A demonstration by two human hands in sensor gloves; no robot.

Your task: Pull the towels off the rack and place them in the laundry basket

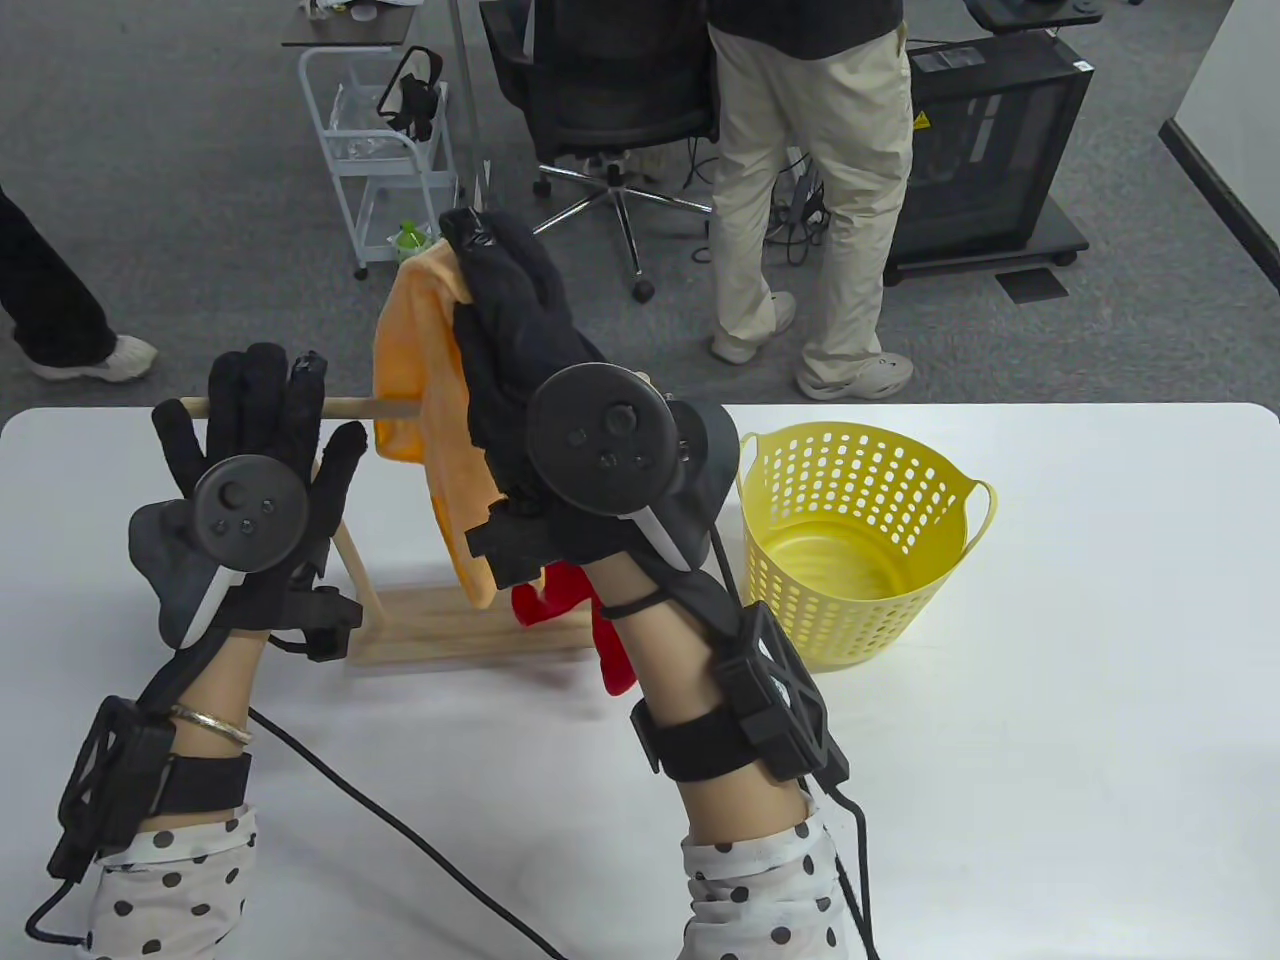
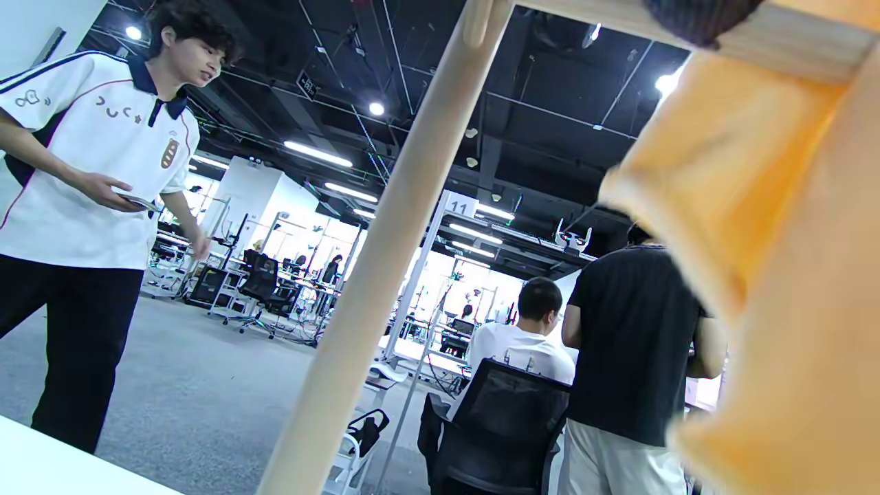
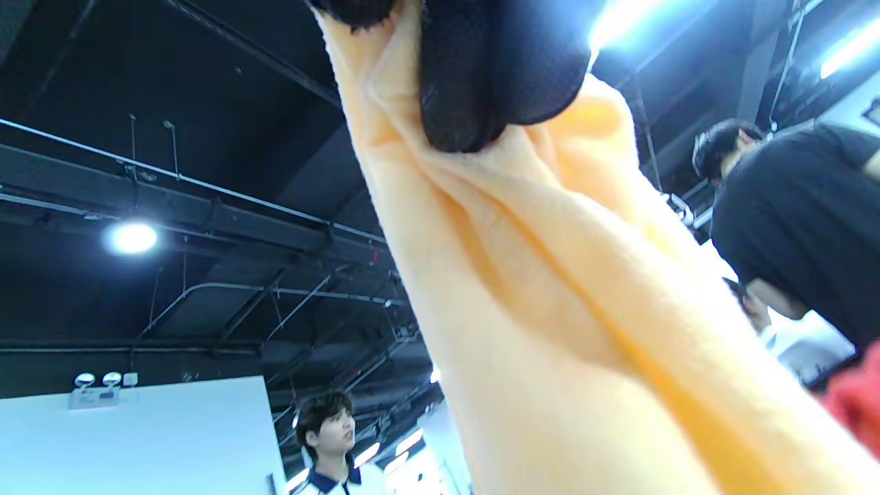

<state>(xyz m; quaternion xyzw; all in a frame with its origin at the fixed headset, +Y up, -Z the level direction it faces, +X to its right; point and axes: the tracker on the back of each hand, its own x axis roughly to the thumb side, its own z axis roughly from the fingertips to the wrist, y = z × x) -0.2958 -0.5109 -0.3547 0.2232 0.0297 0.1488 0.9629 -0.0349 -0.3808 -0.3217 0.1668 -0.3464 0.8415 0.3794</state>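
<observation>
The right hand [image 1: 520,330] and its tracker [image 1: 598,440] cover the middle of the orange towel [image 1: 420,400] and the right end of the wooden rack [image 1: 450,630] rail in the table view, so whether cloth still hangs on the rail cannot be told; the red towel [image 1: 600,620] shows only as a scrap below the wrist, its hold on the rack hidden; the left hand [image 1: 255,450] hides the rail beneath its fingers, contact unclear; in the left wrist view only one dark fingertip [image 2: 694,17] shows, cut by the top edge, and the orange towel is blurred; in the right wrist view the fingers [image 3: 481,75] are cropped at the top.
</observation>
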